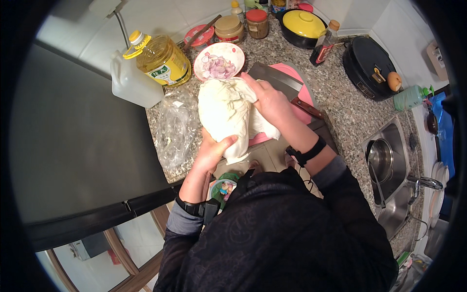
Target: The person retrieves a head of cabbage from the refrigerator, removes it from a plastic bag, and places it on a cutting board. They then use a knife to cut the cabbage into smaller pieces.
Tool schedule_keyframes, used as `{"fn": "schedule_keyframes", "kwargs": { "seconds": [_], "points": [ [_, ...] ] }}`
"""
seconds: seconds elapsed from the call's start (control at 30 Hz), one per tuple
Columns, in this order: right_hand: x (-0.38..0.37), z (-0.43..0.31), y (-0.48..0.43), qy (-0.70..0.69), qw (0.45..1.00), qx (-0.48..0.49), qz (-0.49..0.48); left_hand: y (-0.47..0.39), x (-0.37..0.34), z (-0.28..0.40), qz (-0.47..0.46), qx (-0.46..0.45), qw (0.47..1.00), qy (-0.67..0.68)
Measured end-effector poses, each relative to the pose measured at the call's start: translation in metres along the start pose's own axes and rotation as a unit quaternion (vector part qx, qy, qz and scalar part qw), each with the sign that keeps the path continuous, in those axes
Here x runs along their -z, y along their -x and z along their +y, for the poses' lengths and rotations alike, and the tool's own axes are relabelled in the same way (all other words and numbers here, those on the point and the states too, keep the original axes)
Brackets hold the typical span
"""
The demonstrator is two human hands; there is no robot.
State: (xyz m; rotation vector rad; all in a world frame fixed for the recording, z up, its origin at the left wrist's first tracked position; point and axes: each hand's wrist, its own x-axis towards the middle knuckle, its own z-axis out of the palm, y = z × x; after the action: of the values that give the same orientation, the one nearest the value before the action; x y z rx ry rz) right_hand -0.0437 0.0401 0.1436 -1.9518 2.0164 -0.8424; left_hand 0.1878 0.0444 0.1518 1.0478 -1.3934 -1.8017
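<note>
My left hand (213, 148) grips the lower end of a pale napa cabbage (226, 109), its thumb across the stem end. At the leafy top, my right hand (268, 96) lies on the leaves with its fingers outstretched, holding them. Another white piece of cabbage (263, 126) lies under my right forearm on the pink cutting board (306, 85). A cleaver (277, 80) with a wooden handle rests on the board beyond my right hand. Just behind the cabbage, a bowl (239, 54) holds sliced shallots or onions (218, 67). Crumpled clear plastic (177, 127) lies left of the cabbage.
An oil jug (164, 60) and a white plastic jug (133, 82) stand back left. Jars, a yellow-lidded pot (304, 23) and a dark sauce bottle (324, 45) line the back. At right are a black appliance (368, 67) and a sink (396, 146). A waste bin (219, 186) stands below.
</note>
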Motion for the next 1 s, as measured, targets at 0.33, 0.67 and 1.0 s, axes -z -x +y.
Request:
{"fn": "schedule_keyframes", "kwargs": {
  "seconds": [0.33,0.67,1.0],
  "points": [
    [0.015,0.035,-0.021,-0.120,0.992,-0.008,0.028,0.003,0.046,0.008,-0.112,0.121,0.984,0.066],
    [0.014,0.051,-0.044,-0.117,0.993,-0.015,0.002,-0.007,0.092,-0.017,-0.117,0.146,0.974,0.126],
    [0.032,0.052,-0.051,-0.060,0.998,0.007,0.007,-0.004,0.117,-0.015,-0.128,0.143,0.973,0.127]
  ]
}}
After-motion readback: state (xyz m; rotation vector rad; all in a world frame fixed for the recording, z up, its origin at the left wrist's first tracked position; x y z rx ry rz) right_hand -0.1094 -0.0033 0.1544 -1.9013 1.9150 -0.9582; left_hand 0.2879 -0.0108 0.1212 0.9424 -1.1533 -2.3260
